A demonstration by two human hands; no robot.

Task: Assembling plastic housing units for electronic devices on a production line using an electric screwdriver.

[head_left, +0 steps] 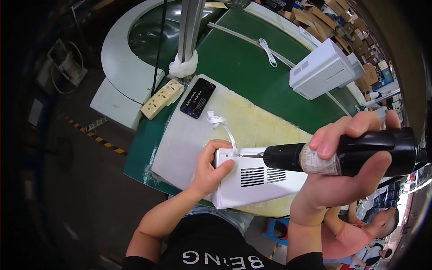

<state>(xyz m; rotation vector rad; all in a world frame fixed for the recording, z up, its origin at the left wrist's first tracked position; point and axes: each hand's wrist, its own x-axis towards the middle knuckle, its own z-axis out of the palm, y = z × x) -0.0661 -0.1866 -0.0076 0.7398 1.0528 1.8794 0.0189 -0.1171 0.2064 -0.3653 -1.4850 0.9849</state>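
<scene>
In my right hand (351, 153) is a black electric screwdriver (283, 156), my fingers wrapped round its body. Its thin bit points left and reaches the edge of a white appliance housing (234, 195), near a screw hole by the cord's exit. My left hand (212, 166) grips the housing's left end, thumb on the upper face and fingers over the far side. Two dark slotted vents (252, 177) show on that face. A white power cord (228, 132) leaves the housing and ends in a tied bundle on the pale mat (180, 144).
Beyond the cord lie a black phone (198, 98) and a cream power strip (163, 99). A metal post (189, 36) rises behind them. A second white housing (321, 69) and a coiled white cord (268, 53) rest on the green conveyor (243, 40). Another person (351, 238) sits at right.
</scene>
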